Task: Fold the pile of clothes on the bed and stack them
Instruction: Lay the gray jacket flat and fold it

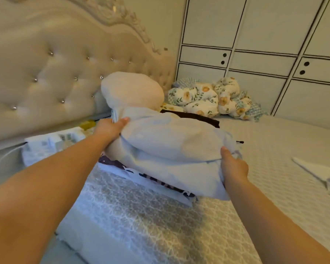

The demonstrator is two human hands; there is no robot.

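Note:
A folded pale blue garment point(170, 141) lies on top of a stack of folded clothes on the bed point(274, 149). Under it shows a dark patterned piece point(111, 161) with a white edge, and a dark brown garment point(194, 116) peeks out behind. My left hand point(111, 128) grips the blue garment's far left end, thumb on top. At the near right corner my right hand point(233, 166) holds the same garment, thumb on top and fingers hidden under the cloth.
A beige pillow point(131, 90) leans on the tufted headboard point(46, 69). A floral quilt point(208, 100) is bunched by the white wardrobe point(265, 44). A white cloth point(320, 172) lies at the right. A white printed item point(50, 145) sits left of the stack.

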